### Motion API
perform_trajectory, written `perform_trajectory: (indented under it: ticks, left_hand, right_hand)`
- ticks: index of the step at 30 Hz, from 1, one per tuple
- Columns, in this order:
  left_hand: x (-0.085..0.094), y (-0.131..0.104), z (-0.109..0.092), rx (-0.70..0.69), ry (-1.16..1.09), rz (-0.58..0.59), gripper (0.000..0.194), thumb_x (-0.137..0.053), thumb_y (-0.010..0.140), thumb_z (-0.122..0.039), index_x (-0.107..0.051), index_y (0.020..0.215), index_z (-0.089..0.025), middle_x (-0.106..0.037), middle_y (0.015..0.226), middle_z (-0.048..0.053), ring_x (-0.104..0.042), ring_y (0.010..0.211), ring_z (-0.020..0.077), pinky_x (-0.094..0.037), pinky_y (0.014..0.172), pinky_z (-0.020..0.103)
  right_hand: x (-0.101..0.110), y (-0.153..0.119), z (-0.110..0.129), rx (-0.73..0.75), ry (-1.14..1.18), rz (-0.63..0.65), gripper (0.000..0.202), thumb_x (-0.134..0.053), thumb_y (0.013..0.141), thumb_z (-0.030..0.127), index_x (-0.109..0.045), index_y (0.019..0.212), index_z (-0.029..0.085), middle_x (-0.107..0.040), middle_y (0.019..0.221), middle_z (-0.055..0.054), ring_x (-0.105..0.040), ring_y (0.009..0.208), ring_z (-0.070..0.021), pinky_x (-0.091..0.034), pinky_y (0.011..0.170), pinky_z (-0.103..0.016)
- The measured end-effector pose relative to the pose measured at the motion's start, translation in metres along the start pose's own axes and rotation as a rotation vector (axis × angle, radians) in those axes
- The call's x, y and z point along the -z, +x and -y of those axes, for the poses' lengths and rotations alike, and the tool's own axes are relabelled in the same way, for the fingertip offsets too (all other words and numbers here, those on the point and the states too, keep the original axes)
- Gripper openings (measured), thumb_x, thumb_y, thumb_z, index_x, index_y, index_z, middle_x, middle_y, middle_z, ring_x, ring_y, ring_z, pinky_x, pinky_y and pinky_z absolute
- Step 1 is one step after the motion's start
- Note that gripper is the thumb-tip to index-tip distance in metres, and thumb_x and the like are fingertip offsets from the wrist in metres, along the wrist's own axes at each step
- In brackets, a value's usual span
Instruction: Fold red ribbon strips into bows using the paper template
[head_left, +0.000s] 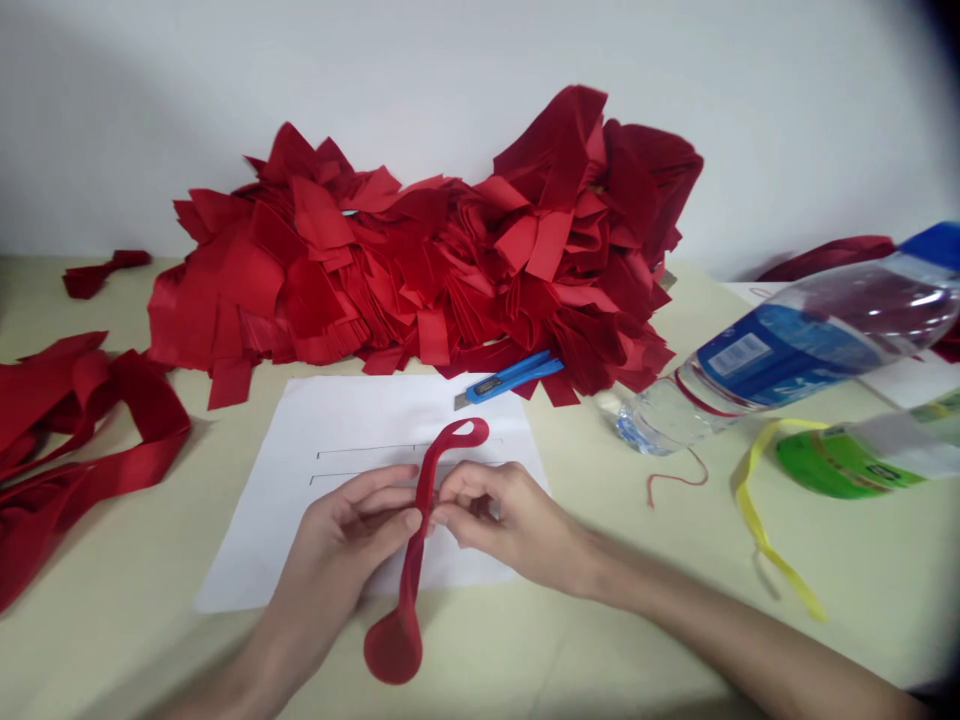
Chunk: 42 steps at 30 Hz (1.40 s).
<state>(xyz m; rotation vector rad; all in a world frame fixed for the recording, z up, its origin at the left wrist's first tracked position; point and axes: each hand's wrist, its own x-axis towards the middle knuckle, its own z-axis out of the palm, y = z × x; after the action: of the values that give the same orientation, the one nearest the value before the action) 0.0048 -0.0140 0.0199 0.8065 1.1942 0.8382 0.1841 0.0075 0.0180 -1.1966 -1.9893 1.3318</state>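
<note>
Our left hand [334,535] pinches the ribbon [427,478] mid-length above the paper [259,540]; our right hand [514,520] presses thumb and finger together beside it, on what we cannot tell. We should grip the middle firmly, keeping both ends untwisted.

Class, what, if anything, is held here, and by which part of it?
A red ribbon, by its middle: the left hand pinches it there. The right hand is at the same spot, its grip unclear.
</note>
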Motion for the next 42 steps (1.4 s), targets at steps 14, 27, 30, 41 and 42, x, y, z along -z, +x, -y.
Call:
perform_trajectory:
  ticks: [14,27,30,41,42]
  left_hand:
    - [-0.0015,0.0004,-0.0014,-0.072,0.133,-0.011,0.022,-0.073,0.065,-0.022,-0.066,0.086,-0.021,-0.072,0.088,0.002,-0.067,0.081,0.0201,-0.052,0.069,0.025]
    - [-0.0007,-0.0002,0.0028,0.006,-0.016,0.040,0.033,-0.064,0.077,-0.029,-0.062,0.110,-0.026,-0.067,0.108,0.002,-0.058,0.100,0.0195,-0.043,0.085,0.026]
    - [-0.0004,-0.0010,0.0014,-0.021,-0.016,0.088,0.032,-0.062,0.079,-0.027,-0.062,0.111,-0.027,-0.066,0.109,0.001,-0.056,0.104,0.0194,-0.041,0.089,0.026]
    - [0.0017,0.0010,0.0019,0.068,-0.039,-0.007,0.026,-0.072,0.069,-0.027,-0.069,0.095,-0.024,-0.070,0.095,0.001,-0.060,0.092,0.0182,-0.044,0.084,0.027]
    - [0.0017,0.0014,0.0020,0.069,-0.042,0.000,0.025,-0.072,0.068,-0.026,-0.069,0.092,-0.023,-0.070,0.092,0.001,-0.060,0.088,0.0171,-0.044,0.082,0.026]
  right_hand:
    - [-0.0044,-0.0004,-0.0019,-0.003,-0.023,-0.032,0.012,-0.051,0.084,0.023,-0.056,0.075,0.016,-0.054,0.061,0.003,-0.047,0.056,-0.0077,-0.036,0.054,-0.020]
    - [-0.0098,-0.0019,0.0020,-0.085,0.121,-0.088,0.017,-0.049,0.083,0.025,-0.054,0.070,0.016,-0.050,0.056,0.004,-0.047,0.053,-0.0084,-0.038,0.052,-0.021]
    - [-0.0087,0.0001,0.0009,-0.073,0.214,-0.088,0.010,-0.052,0.082,0.024,-0.055,0.076,0.016,-0.052,0.060,0.004,-0.048,0.055,-0.0080,-0.039,0.055,-0.021]
    - [-0.0061,0.0000,-0.0008,-0.100,0.246,-0.047,0.013,-0.055,0.082,0.026,-0.056,0.075,0.015,-0.054,0.059,0.004,-0.050,0.055,-0.0069,-0.039,0.055,-0.019]
    - [-0.0062,-0.0001,-0.0006,-0.102,0.244,-0.044,0.013,-0.055,0.082,0.026,-0.056,0.075,0.015,-0.054,0.059,0.004,-0.050,0.056,-0.0070,-0.039,0.055,-0.019]
